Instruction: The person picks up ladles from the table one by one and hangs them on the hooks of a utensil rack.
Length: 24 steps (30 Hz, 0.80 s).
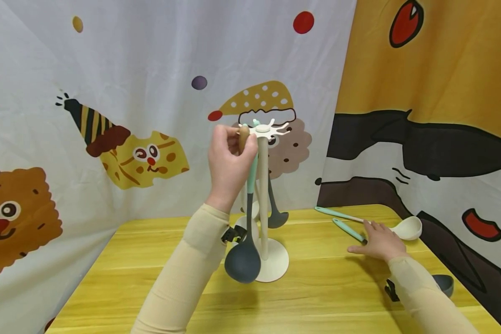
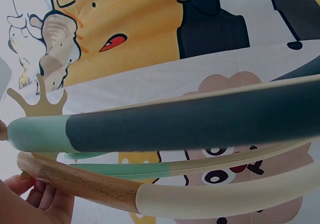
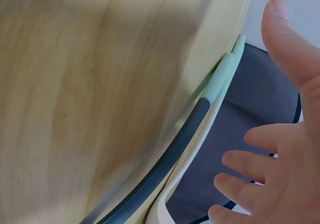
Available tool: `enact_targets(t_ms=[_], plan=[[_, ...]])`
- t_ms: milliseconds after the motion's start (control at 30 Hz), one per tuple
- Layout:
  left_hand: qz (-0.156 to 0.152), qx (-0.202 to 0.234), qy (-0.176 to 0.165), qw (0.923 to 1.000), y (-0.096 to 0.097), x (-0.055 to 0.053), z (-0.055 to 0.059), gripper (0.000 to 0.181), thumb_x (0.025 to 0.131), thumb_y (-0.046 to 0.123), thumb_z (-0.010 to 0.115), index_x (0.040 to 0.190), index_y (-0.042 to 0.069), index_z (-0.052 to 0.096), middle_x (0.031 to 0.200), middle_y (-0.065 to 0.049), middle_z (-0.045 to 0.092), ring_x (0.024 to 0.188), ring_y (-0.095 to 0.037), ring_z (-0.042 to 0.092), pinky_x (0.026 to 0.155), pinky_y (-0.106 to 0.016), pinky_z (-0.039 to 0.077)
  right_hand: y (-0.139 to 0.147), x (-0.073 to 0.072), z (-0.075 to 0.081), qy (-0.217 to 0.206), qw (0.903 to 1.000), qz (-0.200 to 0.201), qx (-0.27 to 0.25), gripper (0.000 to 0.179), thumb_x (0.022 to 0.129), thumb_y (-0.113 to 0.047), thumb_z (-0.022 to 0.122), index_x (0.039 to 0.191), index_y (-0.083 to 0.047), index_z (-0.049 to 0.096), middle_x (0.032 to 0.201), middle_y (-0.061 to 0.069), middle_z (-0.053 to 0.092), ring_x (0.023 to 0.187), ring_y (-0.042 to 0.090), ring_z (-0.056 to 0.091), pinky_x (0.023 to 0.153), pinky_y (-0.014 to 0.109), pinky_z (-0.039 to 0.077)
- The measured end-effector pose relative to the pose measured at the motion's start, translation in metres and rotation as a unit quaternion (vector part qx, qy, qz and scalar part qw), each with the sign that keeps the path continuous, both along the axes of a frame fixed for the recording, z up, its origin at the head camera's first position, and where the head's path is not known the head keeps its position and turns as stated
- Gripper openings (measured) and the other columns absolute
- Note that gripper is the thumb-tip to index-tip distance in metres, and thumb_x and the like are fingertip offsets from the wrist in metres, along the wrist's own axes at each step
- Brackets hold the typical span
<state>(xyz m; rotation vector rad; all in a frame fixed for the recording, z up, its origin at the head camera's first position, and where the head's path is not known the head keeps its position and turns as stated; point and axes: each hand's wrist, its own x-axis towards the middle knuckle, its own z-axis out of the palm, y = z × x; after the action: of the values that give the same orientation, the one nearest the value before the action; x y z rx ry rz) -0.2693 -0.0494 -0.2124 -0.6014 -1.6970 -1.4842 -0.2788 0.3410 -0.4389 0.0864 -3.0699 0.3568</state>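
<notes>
My left hand is raised at the top of a cream utensil stand. Its thumb and curled fingers pinch the mint handle end of a dark ladle, whose bowl hangs downward in front of the stand. A wooden-handled utensil lies alongside the fingers, its brown handle overlapping them. My right hand, fingers spread, is over the right side of the table. Below it lie a white ladle with a mint handle and a dark utensil with a mint handle, partly hidden by the hand.
More utensils hang on the stand behind the held ladle, including another dark ladle. The stand's round base rests on the wooden table. A dark bowl shows beside the right forearm. A printed cartoon curtain hangs behind.
</notes>
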Motion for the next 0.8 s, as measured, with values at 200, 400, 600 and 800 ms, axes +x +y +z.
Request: enact_targets(t_ms=[200, 400, 600, 800], plan=[[0.002, -0.002, -0.003, 1.0, 0.0, 0.0, -0.002, 0.026, 0.09, 0.018, 0.064, 0.102, 0.0, 0.051, 0.097, -0.011, 0.057, 0.079, -0.021, 0.058, 0.072, -0.03, 0.051, 0.001, -0.003, 0.001, -0.004, 1.0, -0.005, -0.002, 0.114, 0.073, -0.066, 0.076, 0.143, 0.015, 0.036, 0.136, 0.044, 0.039, 0.121, 0.061, 0.04, 0.092, 0.071, 0.038], [0.004, -0.005, 0.001, 1.0, 0.0, 0.0, -0.001, 0.026, 0.089, 0.019, 0.064, 0.101, 0.0, 0.051, 0.097, -0.011, 0.057, 0.079, -0.021, 0.058, 0.071, -0.029, 0.051, 0.005, -0.008, -0.003, 0.002, 0.9998, -0.012, -0.015, 0.102, 0.076, -0.055, 0.079, 0.141, 0.013, 0.041, 0.124, 0.04, 0.052, 0.11, 0.055, 0.052, 0.08, 0.065, 0.047], [0.008, -0.006, 0.003, 0.9999, 0.0, -0.001, -0.001, 0.025, 0.09, 0.02, 0.063, 0.101, 0.0, 0.051, 0.097, -0.01, 0.058, 0.079, -0.02, 0.058, 0.07, -0.029, 0.051, 0.006, -0.01, -0.004, 0.007, 0.9997, -0.019, -0.014, 0.083, 0.079, -0.041, 0.081, 0.138, 0.008, 0.048, 0.119, 0.036, 0.058, 0.104, 0.052, 0.057, 0.076, 0.06, 0.049], [0.006, -0.007, 0.002, 1.0, 0.0, 0.0, 0.0, 0.025, 0.09, 0.019, 0.063, 0.101, 0.0, 0.051, 0.097, -0.01, 0.057, 0.079, -0.02, 0.057, 0.071, -0.029, 0.051, 0.006, -0.012, -0.003, 0.0, 0.9995, -0.028, -0.013, 0.074, 0.081, -0.034, 0.08, 0.133, 0.01, 0.052, 0.117, 0.034, 0.06, 0.102, 0.051, 0.058, 0.077, 0.059, 0.049]])
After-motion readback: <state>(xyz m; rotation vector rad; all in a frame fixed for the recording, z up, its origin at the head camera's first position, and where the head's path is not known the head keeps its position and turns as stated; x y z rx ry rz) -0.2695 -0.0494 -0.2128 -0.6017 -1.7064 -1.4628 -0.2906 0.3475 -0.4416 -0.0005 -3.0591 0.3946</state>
